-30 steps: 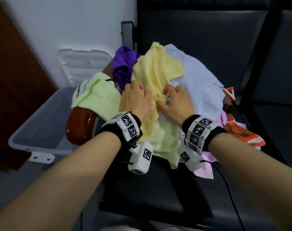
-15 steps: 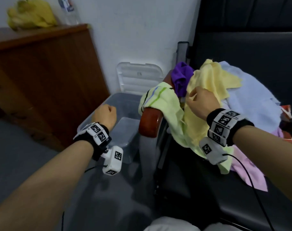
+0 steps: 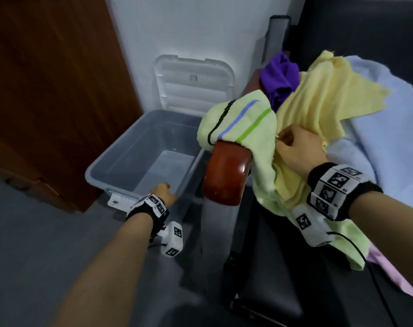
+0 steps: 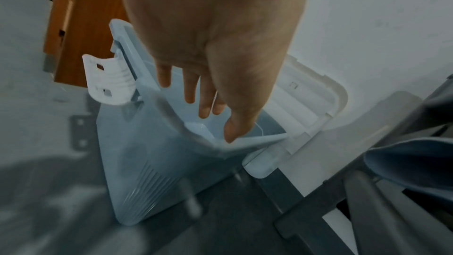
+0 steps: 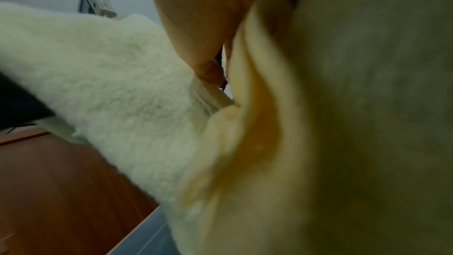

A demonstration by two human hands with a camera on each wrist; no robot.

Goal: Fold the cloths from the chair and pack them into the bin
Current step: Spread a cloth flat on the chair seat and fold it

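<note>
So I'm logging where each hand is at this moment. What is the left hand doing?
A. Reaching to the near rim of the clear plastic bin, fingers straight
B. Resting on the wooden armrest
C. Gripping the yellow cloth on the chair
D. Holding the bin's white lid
A: the left hand is down at the near rim of the bin, fingers extended over the opening and holding nothing, while the right hand grips the yellow cloth.

The bin [image 3: 120, 161] sits on the floor left of the chair's armrest [image 3: 226, 175], its lid [image 3: 193, 83] leaning on the wall behind it. Cloths [image 3: 318, 95] lie heaped on the chair seat, one towel [image 3: 236, 123] draped over the armrest.
</note>
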